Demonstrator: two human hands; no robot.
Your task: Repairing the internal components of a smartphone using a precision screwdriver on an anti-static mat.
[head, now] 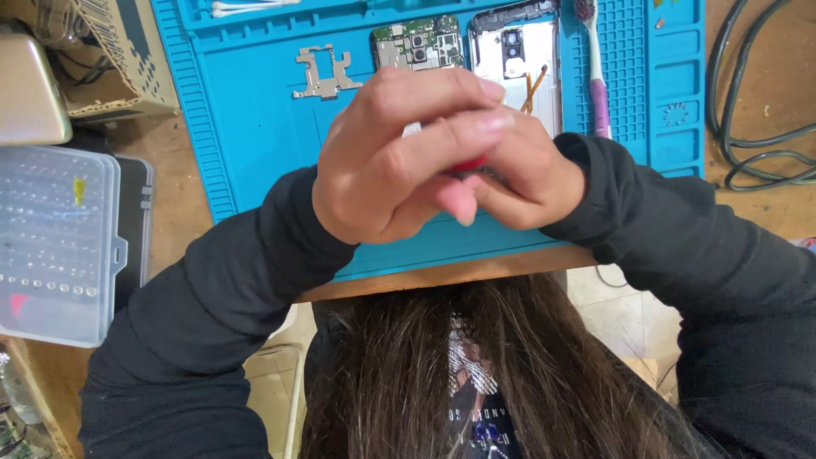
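My left hand (pixel 387 157) and my right hand (pixel 523 183) are pressed together above the near edge of a blue work mat (pixel 246 136). Between the fingers I pinch a small object with a red part (pixel 470 164) and a pale tip; most of it is hidden by the fingers. Beyond the hands on the mat lie a green circuit board (pixel 418 44), an opened phone frame (pixel 518 59) with a camera module, and a flat metal shield bracket (pixel 323 75).
A toothbrush (pixel 595 68) with a purple handle lies right of the phone frame. A clear plastic parts box (pixel 53 246) sits at the left, cardboard boxes (pixel 110 51) behind it. Dark cables (pixel 756 93) loop at the right. Long brown hair (pixel 476 374) hangs below.
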